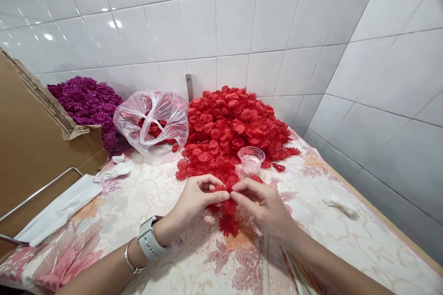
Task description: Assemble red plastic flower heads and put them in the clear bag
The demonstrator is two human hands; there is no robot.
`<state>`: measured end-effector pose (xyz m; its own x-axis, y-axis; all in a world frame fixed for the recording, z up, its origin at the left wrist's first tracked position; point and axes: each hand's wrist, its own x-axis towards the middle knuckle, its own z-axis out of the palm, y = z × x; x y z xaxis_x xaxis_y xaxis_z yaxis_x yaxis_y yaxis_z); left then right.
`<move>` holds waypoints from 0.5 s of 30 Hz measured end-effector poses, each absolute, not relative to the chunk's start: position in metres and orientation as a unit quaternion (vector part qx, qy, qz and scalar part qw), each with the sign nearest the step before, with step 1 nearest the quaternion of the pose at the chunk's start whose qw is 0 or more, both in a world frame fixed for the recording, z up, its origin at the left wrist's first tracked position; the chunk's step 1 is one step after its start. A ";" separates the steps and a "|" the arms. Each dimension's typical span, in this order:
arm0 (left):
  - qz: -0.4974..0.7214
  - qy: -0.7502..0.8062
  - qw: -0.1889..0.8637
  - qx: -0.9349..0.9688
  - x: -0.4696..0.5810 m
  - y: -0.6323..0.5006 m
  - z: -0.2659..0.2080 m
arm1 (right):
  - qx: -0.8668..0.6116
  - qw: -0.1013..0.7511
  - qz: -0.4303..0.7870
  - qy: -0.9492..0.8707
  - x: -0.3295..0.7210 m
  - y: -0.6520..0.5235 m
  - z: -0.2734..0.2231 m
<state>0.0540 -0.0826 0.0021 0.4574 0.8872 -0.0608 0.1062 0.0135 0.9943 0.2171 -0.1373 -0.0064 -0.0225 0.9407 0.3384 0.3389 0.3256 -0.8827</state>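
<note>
the left hand point(199, 196) is pinching a red flower piece point(224, 189) between thumb and index finger, their tips nearly touching. the right hand point(263, 205) is pinching the same piece at its right edge with 2 narrowly closed fingertips. the piece is sitting just in front of the red flower pile point(235, 122), where a clear cup point(251, 161) is standing.

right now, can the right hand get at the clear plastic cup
Probably yes: the clear plastic cup stands just beyond the right hand, with nothing tall between them. That hand is busy at the red flowers, though, so it would likely leave those first.
</note>
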 end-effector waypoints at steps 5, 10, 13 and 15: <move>0.408 0.424 0.447 0.674 0.046 -0.076 0.008 | -0.561 0.594 0.232 -0.528 0.238 -0.129 -0.003; 0.392 0.373 0.152 0.827 0.043 -0.068 0.002 | -0.621 0.468 0.169 -0.605 0.234 -0.119 0.001; 0.392 0.378 0.056 0.837 0.042 -0.061 -0.005 | -0.566 0.478 0.184 -0.647 0.212 -0.133 -0.008; 0.399 0.386 0.037 0.831 0.041 -0.057 -0.008 | -0.366 0.436 0.341 -0.748 0.188 -0.161 -0.028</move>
<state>0.0414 -0.0571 -0.0083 0.3838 0.6712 0.6342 0.6117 -0.6993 0.3699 0.1879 -0.1613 -0.0282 -0.3512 0.8450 0.4032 0.2506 0.4998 -0.8291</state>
